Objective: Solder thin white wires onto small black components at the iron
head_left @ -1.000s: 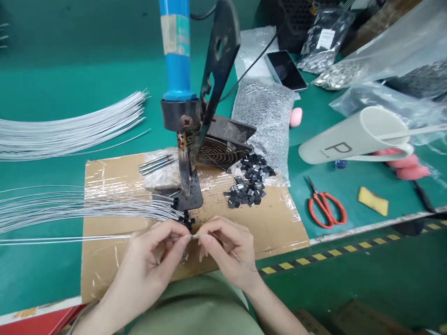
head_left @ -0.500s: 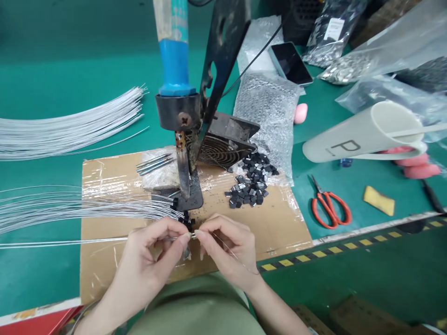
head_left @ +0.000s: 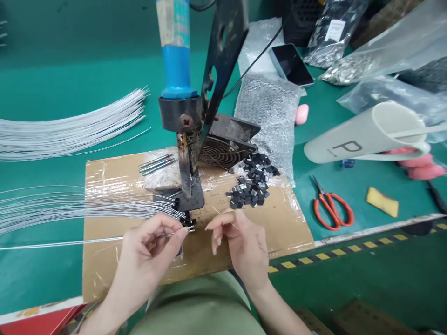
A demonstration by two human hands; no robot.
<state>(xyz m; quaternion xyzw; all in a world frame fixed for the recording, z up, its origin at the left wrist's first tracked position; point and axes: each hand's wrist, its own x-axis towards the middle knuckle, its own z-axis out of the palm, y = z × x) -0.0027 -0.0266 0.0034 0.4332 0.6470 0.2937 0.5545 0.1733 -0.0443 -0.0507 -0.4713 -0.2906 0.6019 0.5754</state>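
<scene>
My left hand (head_left: 150,253) pinches a thin white cable (head_left: 87,242) between thumb and forefinger. Its bare tips (head_left: 191,229) stick out to the right of the fingers. A length of thin solder wire (head_left: 220,211) runs through the curled fingers of my right hand (head_left: 247,246), which is apart from the cable. Just beyond my left fingertips lie small black connectors (head_left: 188,219) on the ends of a bundle of cables (head_left: 125,208). Above them a blue-handled soldering iron (head_left: 179,70) hangs tip down in a black stand (head_left: 223,51).
Under my hands is a cardboard sheet (head_left: 108,270). Loose black connectors (head_left: 249,188) are heaped beside a small fan (head_left: 226,149). Rightward lie red-handled snips (head_left: 333,209), a yellow sponge (head_left: 382,201) and a white mug (head_left: 359,135). More white cables (head_left: 70,132) lie at left.
My right hand has moved right, away from the cable tips, taking the solder wire with it. My left hand keeps its pinch and has shifted slightly left.
</scene>
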